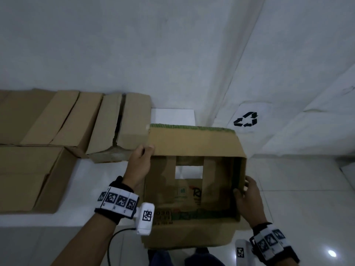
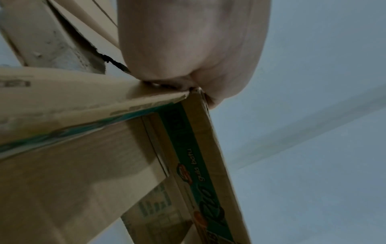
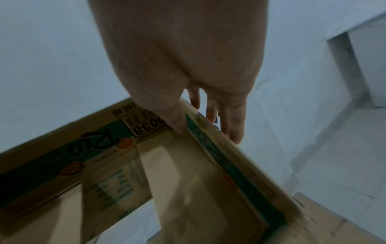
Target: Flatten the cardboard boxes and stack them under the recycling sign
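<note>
1. Recycling symbol [image 1: 245, 119], black arrows on a white sheet, right-hand wall.
2. Cardboard box [image 3: 69, 148]: "Rio" logo on the green band; "9038" beside a barcode.
3. Same box, left wrist view: "gula batu" on the band.

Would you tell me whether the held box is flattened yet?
Not yet: the box is open, its inside and the floor showing through its bottom gap.

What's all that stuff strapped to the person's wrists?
Both forearms are bare, no sleeves. Each wrist wears a black band carrying a row of white squares with black-and-white coded patterns. A small white boxy camera with its own coded tag hangs beneath the left wrist, trailing a black cable; a similar unit sits at the right.
</note>
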`<action>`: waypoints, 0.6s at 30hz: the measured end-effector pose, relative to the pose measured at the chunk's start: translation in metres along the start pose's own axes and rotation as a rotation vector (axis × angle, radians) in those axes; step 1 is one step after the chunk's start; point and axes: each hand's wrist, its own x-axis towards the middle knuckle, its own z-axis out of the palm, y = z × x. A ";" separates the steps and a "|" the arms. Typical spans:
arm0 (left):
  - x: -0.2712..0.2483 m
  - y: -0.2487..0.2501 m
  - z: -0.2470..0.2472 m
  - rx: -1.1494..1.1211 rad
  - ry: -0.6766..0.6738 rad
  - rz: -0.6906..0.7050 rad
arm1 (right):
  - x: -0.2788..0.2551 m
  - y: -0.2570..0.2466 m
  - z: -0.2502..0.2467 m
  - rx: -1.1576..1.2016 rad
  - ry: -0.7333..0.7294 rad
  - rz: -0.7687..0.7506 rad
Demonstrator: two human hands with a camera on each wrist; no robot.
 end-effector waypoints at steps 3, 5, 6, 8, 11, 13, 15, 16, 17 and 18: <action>-0.006 0.002 0.004 -0.031 0.044 -0.006 | -0.004 -0.021 0.010 -0.060 0.205 -0.133; -0.008 0.004 0.004 -0.038 0.057 -0.022 | -0.008 -0.042 0.023 -0.108 0.235 -0.245; -0.010 0.006 0.003 -0.051 0.053 -0.027 | -0.009 -0.054 0.034 -0.093 0.148 -0.258; -0.015 0.009 0.002 -0.073 0.042 -0.036 | -0.010 -0.074 0.059 0.013 -0.160 -0.201; -0.024 0.014 0.000 -0.113 0.028 -0.027 | -0.005 -0.099 0.100 0.058 -0.322 -0.233; -0.030 0.017 -0.001 -0.146 0.021 -0.023 | -0.003 -0.107 0.121 0.061 -0.358 -0.185; -0.036 0.022 -0.004 -0.186 0.027 -0.022 | -0.001 -0.108 0.141 0.134 -0.399 -0.091; -0.039 0.025 -0.006 -0.205 0.031 -0.019 | -0.001 -0.111 0.147 0.181 -0.411 -0.064; -0.042 0.029 -0.008 -0.221 0.036 -0.018 | -0.001 -0.113 0.153 0.219 -0.408 -0.049; -0.044 0.031 -0.010 -0.236 0.042 -0.018 | 0.001 -0.113 0.156 0.237 -0.397 -0.043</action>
